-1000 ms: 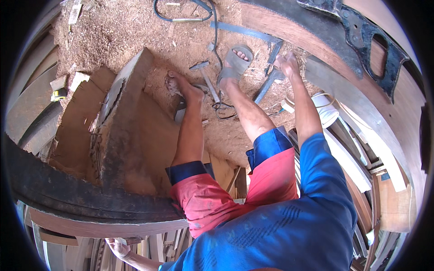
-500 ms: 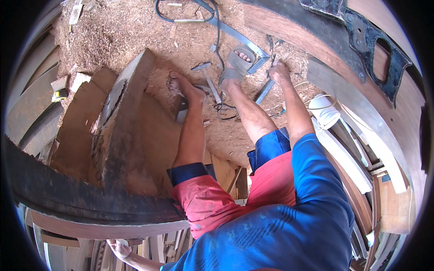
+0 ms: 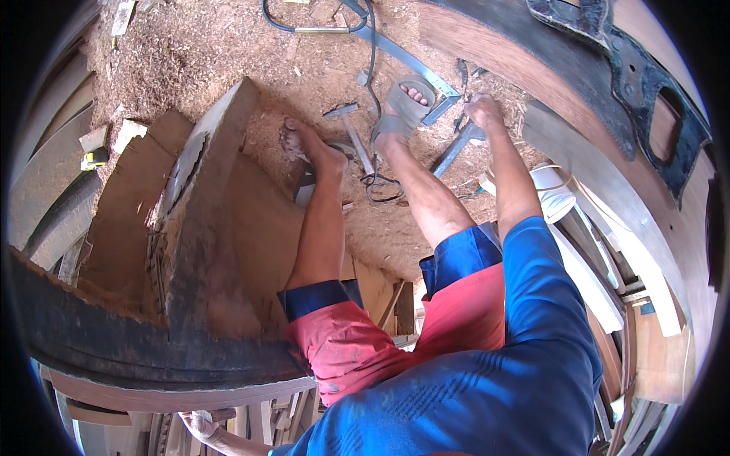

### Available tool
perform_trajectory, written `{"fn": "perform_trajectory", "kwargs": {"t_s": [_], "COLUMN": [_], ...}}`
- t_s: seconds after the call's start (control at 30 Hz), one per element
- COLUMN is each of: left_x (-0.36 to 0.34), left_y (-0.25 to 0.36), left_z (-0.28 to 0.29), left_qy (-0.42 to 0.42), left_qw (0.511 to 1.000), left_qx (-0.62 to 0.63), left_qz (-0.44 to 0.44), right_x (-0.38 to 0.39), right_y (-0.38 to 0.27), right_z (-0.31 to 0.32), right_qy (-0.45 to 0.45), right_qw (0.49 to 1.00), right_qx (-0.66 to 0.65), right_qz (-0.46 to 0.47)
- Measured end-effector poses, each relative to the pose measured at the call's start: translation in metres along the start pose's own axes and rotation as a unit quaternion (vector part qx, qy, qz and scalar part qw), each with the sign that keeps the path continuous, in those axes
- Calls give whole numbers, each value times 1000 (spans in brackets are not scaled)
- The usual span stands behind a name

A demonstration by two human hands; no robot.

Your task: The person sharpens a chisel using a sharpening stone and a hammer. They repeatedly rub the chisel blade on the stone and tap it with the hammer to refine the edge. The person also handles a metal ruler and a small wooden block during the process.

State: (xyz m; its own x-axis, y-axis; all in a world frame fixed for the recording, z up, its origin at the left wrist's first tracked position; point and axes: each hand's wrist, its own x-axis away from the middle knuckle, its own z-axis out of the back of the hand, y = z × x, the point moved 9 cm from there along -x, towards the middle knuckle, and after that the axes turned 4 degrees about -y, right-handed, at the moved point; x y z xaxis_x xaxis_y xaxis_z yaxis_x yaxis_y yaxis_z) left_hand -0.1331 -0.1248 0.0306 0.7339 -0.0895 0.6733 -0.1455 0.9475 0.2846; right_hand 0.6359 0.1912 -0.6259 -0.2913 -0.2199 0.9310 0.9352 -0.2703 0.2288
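Observation:
My right hand [image 3: 484,112] is down at the sawdust-covered floor, right of my sandalled foot, its fingers curled in. What they hold, if anything, cannot be made out. Just below it lies a blue-grey metal bar [image 3: 456,150], with small dark pieces [image 3: 461,76] beyond. Low at the left, my left hand [image 3: 199,424] is by the lower edge of a dark curved beam [image 3: 114,334]. Its fingers are bent around a small pale thing that is too unclear to name. A hammer [image 3: 354,137] lies between my feet.
A handsaw [image 3: 661,114] rests on the wide curved plank [image 3: 487,57] at the right. Near my right arm are a white bucket [image 3: 553,190] and stacked timber. A metal square [image 3: 411,64] lies ahead with a black cable [image 3: 371,61]. An upright timber [image 3: 209,190] stands at the left.
My right hand has moved slightly forward and right, away from the sandalled foot. The pale thing at my left hand shows less. The whole view has shifted a little.

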Motion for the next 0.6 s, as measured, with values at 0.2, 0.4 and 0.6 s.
{"fn": "perform_trajectory", "kwargs": {"t_s": [0.2,0.4,0.6], "left_x": [-2,-8,-12], "left_y": [-4,-6,41], "left_z": [-3,-3,-67], "left_qy": [-8,-21,-180], "left_qw": [1000,999,965], "left_qx": [21,27,185], "left_qz": [-2,36,-40], "right_x": [21,9,202], "right_y": [-19,0,-103], "right_z": [-19,-55,42], "right_qy": [38,35,-51], "right_qw": [991,976,928], "right_qx": [-106,82,-276], "right_qz": [-75,201,246]}}
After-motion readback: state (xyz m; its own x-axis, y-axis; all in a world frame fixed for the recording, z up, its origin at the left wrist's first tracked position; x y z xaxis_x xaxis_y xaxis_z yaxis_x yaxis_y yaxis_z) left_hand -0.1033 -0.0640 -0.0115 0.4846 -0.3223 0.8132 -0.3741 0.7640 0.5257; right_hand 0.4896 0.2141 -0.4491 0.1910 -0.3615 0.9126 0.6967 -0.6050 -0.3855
